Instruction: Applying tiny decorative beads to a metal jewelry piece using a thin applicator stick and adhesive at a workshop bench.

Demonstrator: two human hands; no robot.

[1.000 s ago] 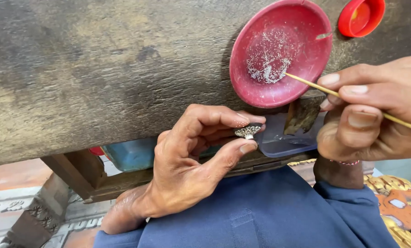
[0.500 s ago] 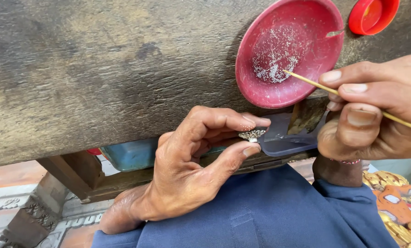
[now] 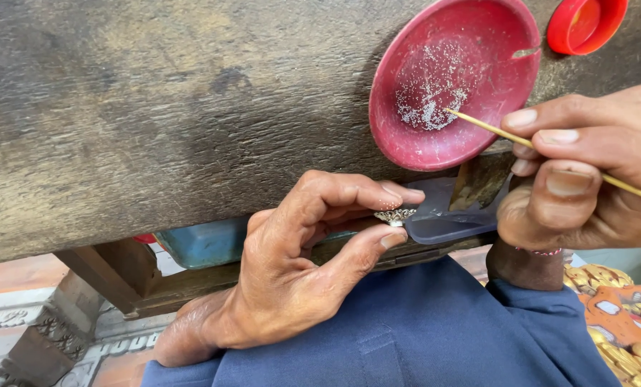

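Observation:
My left hand [image 3: 306, 265] pinches a small silvery ornament [image 3: 395, 215] between thumb and forefinger, just below the edge of the worn wooden bench [image 3: 156, 107]. My right hand [image 3: 585, 172] grips a thin wooden stick [image 3: 492, 129] like a pen. The stick's tip rests in a red plastic dish [image 3: 421, 43] among a scatter of tiny pale beads [image 3: 428, 100]. The dish lies on the bench, above and right of the ornament.
A smaller red lid [image 3: 585, 25] lies at the bench's top right. A grey plastic tray [image 3: 449, 218] sits under the bench edge beside the ornament, with a blue box [image 3: 206, 244] further left. My blue-clad lap [image 3: 406, 337] fills the foreground; patterned fabric [image 3: 614, 308] lies at right.
The stick's tip has shifted slightly within the red dish, toward the beads. My left hand keeps the ornament pinched in about the same place.

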